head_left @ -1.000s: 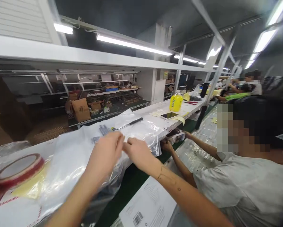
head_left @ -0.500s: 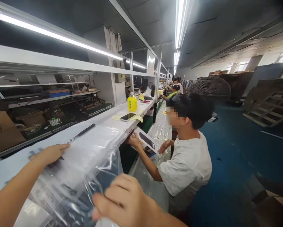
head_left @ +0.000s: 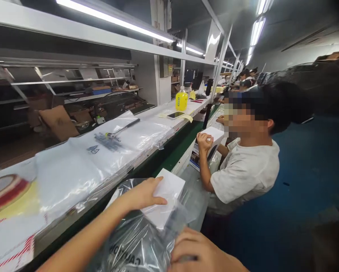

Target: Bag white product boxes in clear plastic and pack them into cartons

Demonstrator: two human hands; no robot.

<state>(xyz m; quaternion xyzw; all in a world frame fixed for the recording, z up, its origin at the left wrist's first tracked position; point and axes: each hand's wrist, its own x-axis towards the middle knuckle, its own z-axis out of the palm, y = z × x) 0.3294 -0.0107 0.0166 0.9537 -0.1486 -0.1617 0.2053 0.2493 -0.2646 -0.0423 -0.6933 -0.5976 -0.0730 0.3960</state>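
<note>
Since half a second ago: both hands have come off the raised shelf and down over the green belt; left hand (head_left: pixel 142 194), then flat on the bag stack, now lies on a white box; view has swung left and down.
Left grip: fingers spread flat across the top of the white box (head_left: pixel 165 200), thumb toward its near edge; pressing more than clamping, not closed round it.
Right grip: right hand (head_left: pixel 198 254) at the bottom edge, knuckles up, fingers curled onto the clear plastic bag (head_left: pixel 135 241); whether they pinch the film, cannot tell.
Box position: low centre, over the belt edge, lying partly in the bag's open mouth; film gathers below and left of it.
Long axis: runs from near-left to far-right, far corner pointing toward the co-worker (head_left: pixel 244 172).
Bag from grips: body of the bag lies toward the wearer, below the box; printed lettering shows near the bottom.
Nearer hand: left is on the box; right is just beside it, nearer the wearer, on film only.
Surroundings: stack of flat bags (head_left: pixel 81 166) with a screwdriver (head_left: pixel 122 128) on the shelf; red-striped tape roll (head_left: pixel 5 190) far left; yellow bottle (head_left: pixel 181 100) and a phone (head_left: pixel 175 115) further along.
</note>
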